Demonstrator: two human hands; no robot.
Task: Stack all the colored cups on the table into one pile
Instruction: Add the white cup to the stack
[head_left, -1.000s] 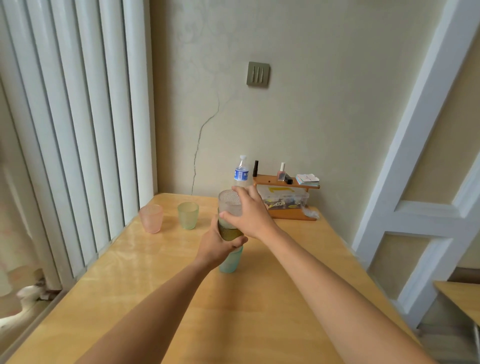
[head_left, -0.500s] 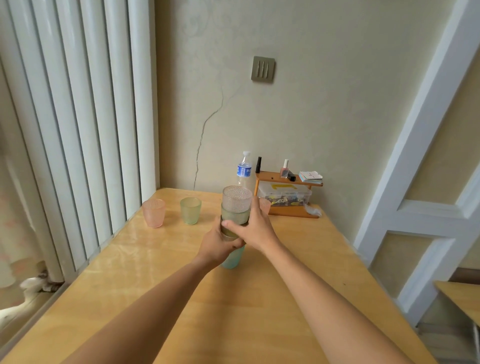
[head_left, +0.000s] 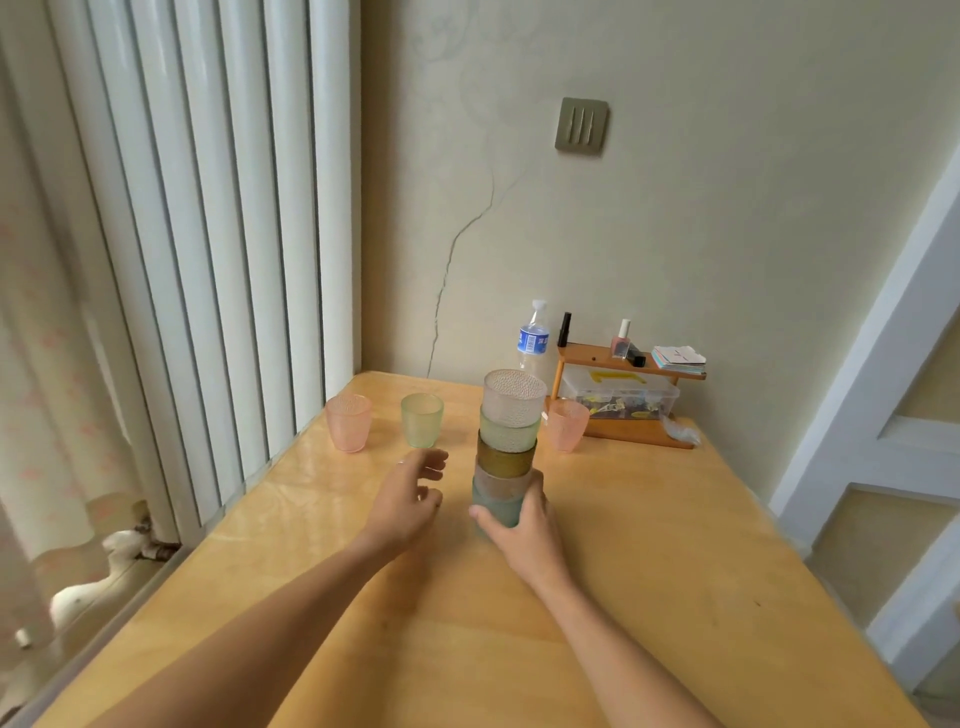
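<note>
A pile of several nested cups (head_left: 508, 441) stands upright mid-table, with a clear textured cup on top and a teal one at the bottom. My right hand (head_left: 522, 525) grips the bottom of the pile. My left hand (head_left: 410, 499) hovers just left of the pile, fingers apart and holding nothing. Three single cups stand apart from the pile: a pink cup (head_left: 348, 422) at the far left, a green cup (head_left: 422, 419) beside it, and another pink cup (head_left: 568, 426) behind the pile on the right.
The wooden table (head_left: 649, 571) meets the wall at the back. There stand a water bottle (head_left: 533, 340) and a small wooden shelf (head_left: 623, 395) with bottles, cards and a clear box. Vertical blinds (head_left: 208, 234) run along the left edge.
My left hand let go of the pile and moved left, fingers opening. My right hand slid from the upper cups down to the bottom of the pile.
</note>
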